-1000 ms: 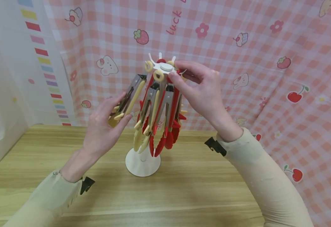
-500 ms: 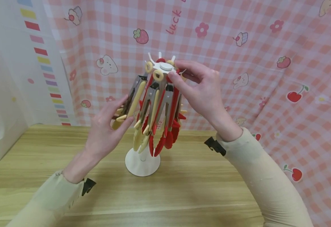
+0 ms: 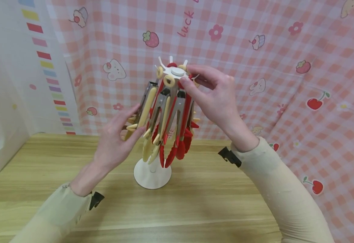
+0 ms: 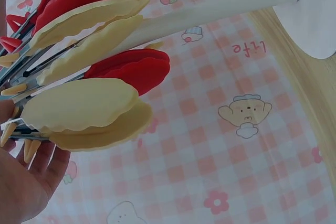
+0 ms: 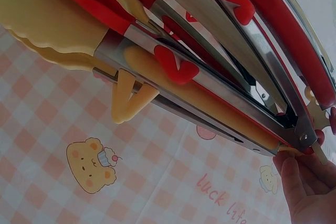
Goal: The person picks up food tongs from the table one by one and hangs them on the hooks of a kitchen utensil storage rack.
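A white stand [image 3: 178, 72] with upturned hooks around its top carries several tongs, some red and some pale yellow, hung by rings. My left hand [image 3: 113, 140] holds pale yellow tongs [image 3: 147, 108] at the stand's left side, thumb in front and fingers behind; their scalloped tips [image 4: 79, 103] show in the left wrist view. My right hand [image 3: 217, 94] pinches the right edge of the stand's top, by the hooks and rings. Red tongs [image 3: 170, 157] hang at the front, beside another yellow pair [image 3: 147, 148]. My right fingertips are partly hidden behind the stand's top.
The stand's round white base [image 3: 152, 179] rests on a wooden table [image 3: 195, 209]. A pink checked cloth [image 3: 240, 20] hangs close behind, and a white patterned sheet [image 3: 6, 84] is at the left.
My left hand has moved a little to the right, bringing the yellow tongs closer to the others and more upright. My right hand has stayed on the stand's top.
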Motion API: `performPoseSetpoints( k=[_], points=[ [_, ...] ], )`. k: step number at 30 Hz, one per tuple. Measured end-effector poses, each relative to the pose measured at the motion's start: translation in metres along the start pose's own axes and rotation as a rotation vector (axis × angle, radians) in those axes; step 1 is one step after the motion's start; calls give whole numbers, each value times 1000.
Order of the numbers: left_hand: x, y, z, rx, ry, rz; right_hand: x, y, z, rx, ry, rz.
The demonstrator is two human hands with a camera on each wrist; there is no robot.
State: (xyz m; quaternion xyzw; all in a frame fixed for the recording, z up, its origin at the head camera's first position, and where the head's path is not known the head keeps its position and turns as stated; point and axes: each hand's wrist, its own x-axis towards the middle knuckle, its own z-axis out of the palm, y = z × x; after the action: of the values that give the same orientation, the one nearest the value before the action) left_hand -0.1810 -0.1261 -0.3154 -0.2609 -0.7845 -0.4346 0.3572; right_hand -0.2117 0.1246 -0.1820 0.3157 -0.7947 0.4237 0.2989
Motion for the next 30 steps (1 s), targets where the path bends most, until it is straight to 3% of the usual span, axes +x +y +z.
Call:
performPoseSetpoints(
  k=[17,30],
  points=[
    [1,2,3,15,-31,-38,-1,1,-1,10,6,-9],
    [3,-2,6,4,-34,-9,-1,1,0,9,6,-9]
  ],
)
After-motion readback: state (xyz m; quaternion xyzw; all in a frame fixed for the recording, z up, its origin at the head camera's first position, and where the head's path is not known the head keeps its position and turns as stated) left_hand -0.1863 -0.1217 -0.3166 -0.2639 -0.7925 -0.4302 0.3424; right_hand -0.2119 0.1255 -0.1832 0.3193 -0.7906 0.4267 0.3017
